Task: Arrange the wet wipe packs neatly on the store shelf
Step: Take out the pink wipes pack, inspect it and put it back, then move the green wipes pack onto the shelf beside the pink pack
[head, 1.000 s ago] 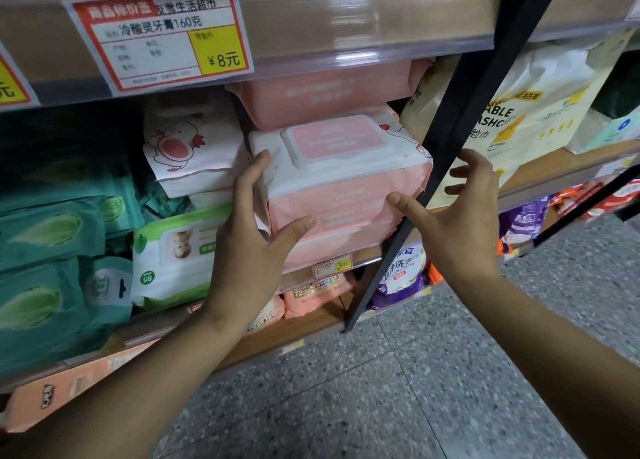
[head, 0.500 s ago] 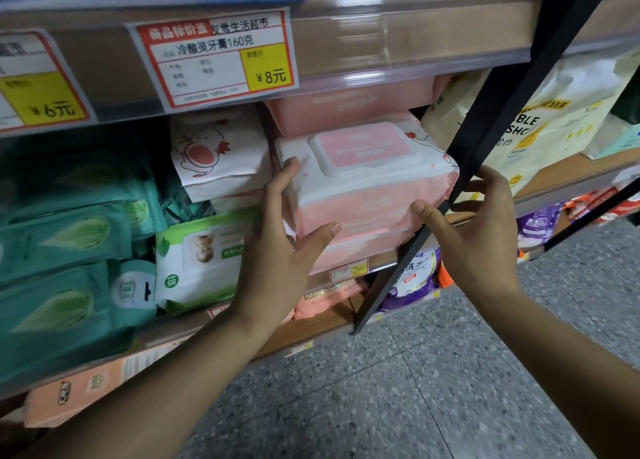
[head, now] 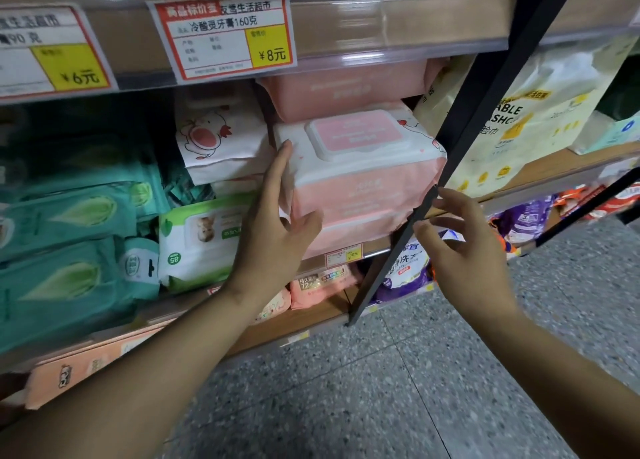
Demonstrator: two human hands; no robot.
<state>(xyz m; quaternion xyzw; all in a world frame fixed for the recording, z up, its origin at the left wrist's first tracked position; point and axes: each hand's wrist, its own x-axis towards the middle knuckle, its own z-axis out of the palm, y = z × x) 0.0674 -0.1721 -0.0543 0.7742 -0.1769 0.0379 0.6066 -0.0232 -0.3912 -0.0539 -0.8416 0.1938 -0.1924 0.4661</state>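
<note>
from my head camera i see my left hand (head: 273, 223) flat against the left side of the pink pack (head: 363, 171). my fingers (head: 282, 160) point up along its edge and my thumb presses on its front. the hand is spread wide and touches the pack, but it does not wrap around it.

the pink pack sits on the middle shelf (head: 540, 171), on top of another pink pack. it has a pink lid (head: 356, 132) on its white top. one more pink pack (head: 346, 87) lies above it, right under the price tag (head: 225, 34) that says 8.

my right hand (head: 464, 247) is near the right end of the pack, just beside the black post (head: 460, 139). its fingers are loosely curled and apart, and it holds nothing. i cannot tell if a fingertip touches the post.

to the left of the pink pack is a white pack with a chick (head: 214, 139) on it. below that is a green and white pack (head: 204, 240). further left are teal packs (head: 69, 243). to the right of the post is a big cream bag (head: 540, 119). the floor (head: 381, 389) is grey and speckled.
</note>
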